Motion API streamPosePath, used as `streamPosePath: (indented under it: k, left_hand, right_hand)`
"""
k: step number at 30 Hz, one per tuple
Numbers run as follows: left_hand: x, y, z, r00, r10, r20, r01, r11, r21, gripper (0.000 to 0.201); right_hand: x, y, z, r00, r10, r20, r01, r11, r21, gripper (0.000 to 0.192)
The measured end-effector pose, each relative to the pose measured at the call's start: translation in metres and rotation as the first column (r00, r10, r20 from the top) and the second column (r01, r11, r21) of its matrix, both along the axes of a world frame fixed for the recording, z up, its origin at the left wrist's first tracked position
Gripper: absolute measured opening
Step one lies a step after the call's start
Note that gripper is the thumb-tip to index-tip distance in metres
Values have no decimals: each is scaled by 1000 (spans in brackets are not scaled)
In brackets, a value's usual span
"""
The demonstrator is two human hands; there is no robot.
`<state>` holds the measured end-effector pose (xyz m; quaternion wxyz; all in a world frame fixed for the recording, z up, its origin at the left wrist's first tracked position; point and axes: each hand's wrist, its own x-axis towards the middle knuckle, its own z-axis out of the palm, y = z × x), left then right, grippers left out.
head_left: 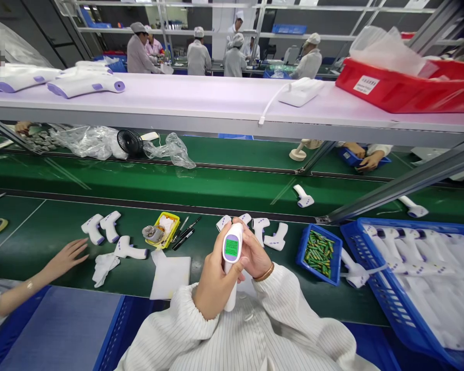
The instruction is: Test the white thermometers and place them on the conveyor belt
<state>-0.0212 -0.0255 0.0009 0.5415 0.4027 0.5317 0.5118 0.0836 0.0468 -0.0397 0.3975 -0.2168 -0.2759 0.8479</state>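
Pretty cramped: blue bin [375,288] of thermometers hard on the right, battery tray [334,273] just beside, loose units [272,234] right behind. Open green mat [62,226] toward the left, though a co-worker's hand [67,257] rests flat there. Left hand [212,286] wrapped shut around the thermometer [232,247] grip, held upright over the near table edge, green screen lit. Right hand [257,255] curled onto its head.
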Motion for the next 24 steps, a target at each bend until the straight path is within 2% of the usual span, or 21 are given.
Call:
streamPosePath:
  k: [3, 8, 12, 15, 19, 21, 22, 24]
  left_hand:
    - [0, 1, 0, 1000, -5, -16, 5, 1000, -3, 75]
    - [1, 2, -1, 999, -7, -32, 7, 1000, -3, 73]
    - [0, 4, -1, 997, -35, -73, 33, 999, -24, 72]
    - [1, 6, -2, 980, -17, -196, 25, 999, 36, 65]
    - [3, 11, -10, 908, 165, -385, -93, 975, 201, 53]
    - [3, 17, -15, 912, 213, -352, -131, 961, 242, 46]
    - [3, 21, -17, 930, 229, -288, -161, 957, 242, 42]
    - [1, 31, -20, 956, 292, -19, -285, 945, 160, 39]
  right_hand:
    - [0, 0, 2, 1000, 9, 10, -9, 1000, 9, 38]
    - [2, 1, 1, 998, 68, -14, -66, 995, 80, 53]
    - [2, 4, -5, 991, 122, -56, -114, 984, 138, 48]
    - [2, 8, -7, 997, 45, -56, -38, 991, 125, 46]
    - [-1, 13, -7, 993, -113, 24, 109, 985, 135, 47]
    - [-3, 14, -7, 976, -194, 102, 167, 960, 224, 45]
    - [-3, 14, -7, 963, -232, 136, 186, 939, 288, 45]
    - [-4, 13, -7, 939, -284, 195, 175, 881, 439, 50]
